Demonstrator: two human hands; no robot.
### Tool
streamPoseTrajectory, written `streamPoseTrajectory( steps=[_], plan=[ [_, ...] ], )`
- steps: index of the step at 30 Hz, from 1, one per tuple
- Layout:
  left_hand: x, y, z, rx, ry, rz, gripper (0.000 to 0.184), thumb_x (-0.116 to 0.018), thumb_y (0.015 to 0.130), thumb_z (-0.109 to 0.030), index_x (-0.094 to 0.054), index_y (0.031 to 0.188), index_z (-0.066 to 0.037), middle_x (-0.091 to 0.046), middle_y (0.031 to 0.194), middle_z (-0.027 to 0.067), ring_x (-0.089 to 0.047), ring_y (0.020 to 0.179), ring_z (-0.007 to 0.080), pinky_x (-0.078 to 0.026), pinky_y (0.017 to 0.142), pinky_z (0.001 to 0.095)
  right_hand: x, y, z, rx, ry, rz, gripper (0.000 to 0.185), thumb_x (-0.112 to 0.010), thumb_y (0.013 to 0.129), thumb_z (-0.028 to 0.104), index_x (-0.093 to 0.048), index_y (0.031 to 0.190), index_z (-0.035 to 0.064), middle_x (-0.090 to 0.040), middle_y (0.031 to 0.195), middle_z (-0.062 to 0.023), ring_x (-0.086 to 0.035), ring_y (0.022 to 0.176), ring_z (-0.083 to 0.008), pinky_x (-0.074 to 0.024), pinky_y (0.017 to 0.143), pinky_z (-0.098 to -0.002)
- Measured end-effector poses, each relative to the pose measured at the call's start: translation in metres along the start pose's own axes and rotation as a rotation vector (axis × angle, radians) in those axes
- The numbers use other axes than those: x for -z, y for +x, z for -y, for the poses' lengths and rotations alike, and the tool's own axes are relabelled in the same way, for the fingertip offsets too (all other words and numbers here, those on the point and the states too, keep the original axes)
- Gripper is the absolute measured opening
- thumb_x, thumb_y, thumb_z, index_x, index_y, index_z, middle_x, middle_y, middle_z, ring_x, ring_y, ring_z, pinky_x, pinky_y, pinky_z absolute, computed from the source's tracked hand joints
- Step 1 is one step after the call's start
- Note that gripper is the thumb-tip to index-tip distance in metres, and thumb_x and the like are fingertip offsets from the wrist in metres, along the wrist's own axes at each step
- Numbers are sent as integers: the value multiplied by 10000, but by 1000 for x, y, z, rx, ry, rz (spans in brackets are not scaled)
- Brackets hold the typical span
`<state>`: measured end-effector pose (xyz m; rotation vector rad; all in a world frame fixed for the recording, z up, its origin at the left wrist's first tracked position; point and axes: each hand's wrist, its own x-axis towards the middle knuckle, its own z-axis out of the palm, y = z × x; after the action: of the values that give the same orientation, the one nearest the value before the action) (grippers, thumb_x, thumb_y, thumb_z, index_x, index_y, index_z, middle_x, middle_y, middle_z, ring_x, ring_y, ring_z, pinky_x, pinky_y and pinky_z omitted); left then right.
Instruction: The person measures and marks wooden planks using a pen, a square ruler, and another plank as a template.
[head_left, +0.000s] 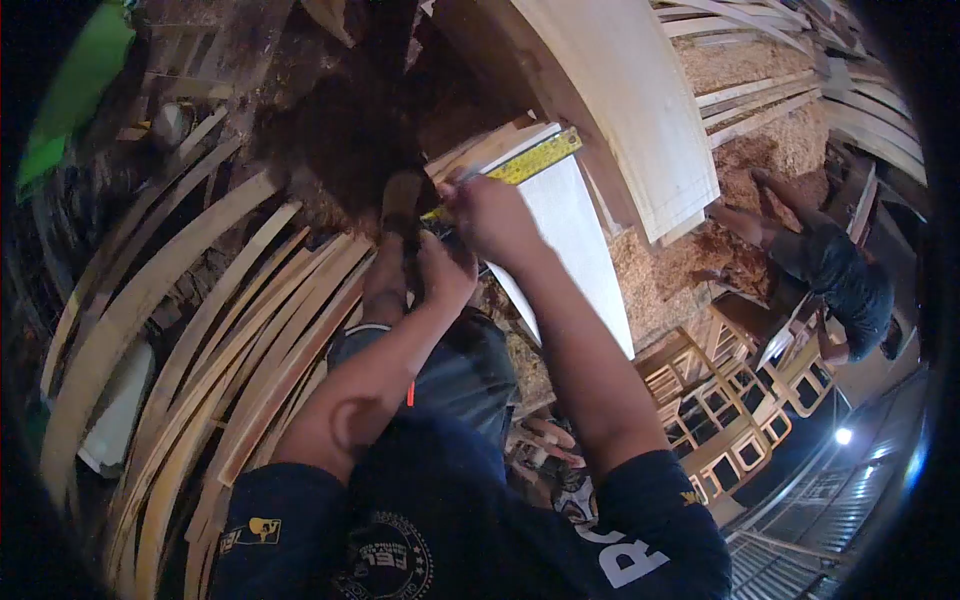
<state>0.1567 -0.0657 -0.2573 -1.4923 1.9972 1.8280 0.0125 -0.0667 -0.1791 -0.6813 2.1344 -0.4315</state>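
A yellow tape measure [540, 156] stretches slantwise over the end of a white board [575, 235], its tip reaching the board's far right corner. My right hand [495, 222] is closed around the tape, and a short yellow piece shows on its other side. Just beside and below it, my left hand [447, 268] has its fingers curled in against a small dark object that is mostly hidden, so I cannot make out what it holds. Both hands are close together at the board's left edge.
Curved wooden strips [215, 340] are piled on the left. A large curved plank [625, 100] lies ahead. Wood shavings [660, 275] cover the ground. At right, another person [835, 270] bends near wooden frames [715, 390]. A green item [75, 85] is at upper left.
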Motion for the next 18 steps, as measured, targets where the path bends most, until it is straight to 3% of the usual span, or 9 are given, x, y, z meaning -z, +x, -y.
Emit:
streamPoseTrajectory(
  steps=[1,2,4,5,12,15,18],
  plan=[
    [11,-3,-41,150,105,-17,601,-700,943,-358,-492,1256,111,-621,1207,336,-611,1165,454,-466,995,495,-7,7,-34,124,91,-137,343,-567,1022,305,-644,963,-24,-689,924,-262,-663,905,-464,-528,775,-507],
    [17,-4,-64,300,210,-35,595,-714,934,-342,-493,1249,112,-622,1203,338,-610,1164,456,-467,991,494,19,11,-31,-41,36,-56,346,-566,1025,299,-691,1001,-23,-697,959,-264,-669,950,-458,-533,811,-477],
    [15,-3,-51,188,167,-63,600,-737,913,-326,-492,1240,114,-624,1192,344,-611,1158,466,-469,986,490,55,15,-44,-69,-23,-166,345,-540,1038,294,-697,1131,1,-708,1004,-259,-684,979,-432,-526,862,-473],
    [13,-2,-44,132,146,-78,603,-749,903,-318,-492,1235,115,-624,1187,348,-611,1155,470,-470,984,489,69,13,-49,28,-62,-335,337,-527,1043,290,-698,1124,10,-709,1001,-259,-683,967,-435,-525,859,-486],
    [1,-2,-25,170,123,-155,661,-756,886,-364,-492,1233,132,-622,1183,360,-605,1152,491,-464,1001,488,86,32,-86,-48,-228,-459,331,-537,1044,282,-712,1027,1,-701,926,-258,-687,876,-433,-533,755,-477],
    [4,-3,-34,212,156,-139,674,-751,887,-372,-489,1240,140,-611,1210,363,-593,1177,488,-457,1017,489,81,18,-87,-151,-19,-489,355,-531,1048,296,-721,1020,-3,-700,927,-262,-689,868,-424,-531,739,-467],
    [-6,1,-20,200,148,-152,681,-749,891,-372,-485,1244,147,-599,1235,363,-582,1196,485,-452,1030,487,77,22,-94,-112,137,-598,351,-558,1032,325,-704,1031,6,-701,886,-259,-692,838,-437,-523,719,-497]
  ],
)
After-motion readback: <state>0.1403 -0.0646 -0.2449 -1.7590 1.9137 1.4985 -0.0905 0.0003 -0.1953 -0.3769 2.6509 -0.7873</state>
